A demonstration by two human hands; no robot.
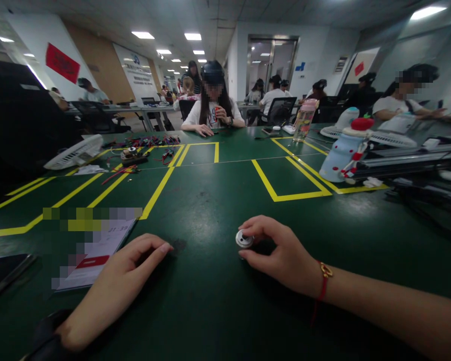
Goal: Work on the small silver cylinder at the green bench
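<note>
My right hand (pixel 280 255) pinches a small round white-and-silver metal piece (pixel 242 240) between thumb and fingers, just over the green tabletop (pixel 206 301). Dark holes show on the piece's upper face. A red cord bracelet with a gold charm circles that wrist. To the left, my left hand (pixel 131 268) rests near the table, thumb and forefinger tips pressed together. Whatever may lie between those tips is too small or hidden to name. Beside this hand lies a tablet or sheet (pixel 113 238) with a pale face, partly pixelated and partly covered by my forearm.
A dark phone (pixel 7 273) lies at the left edge. Yellow tape lines mark the table. Wires (pixel 150 142) and a white fan (pixel 75 153) lie far left. At right stand a blue bottle (pixel 332 158), a pink-lidded bottle (pixel 303 123) and black cables (pixel 417 200). Another person sits opposite.
</note>
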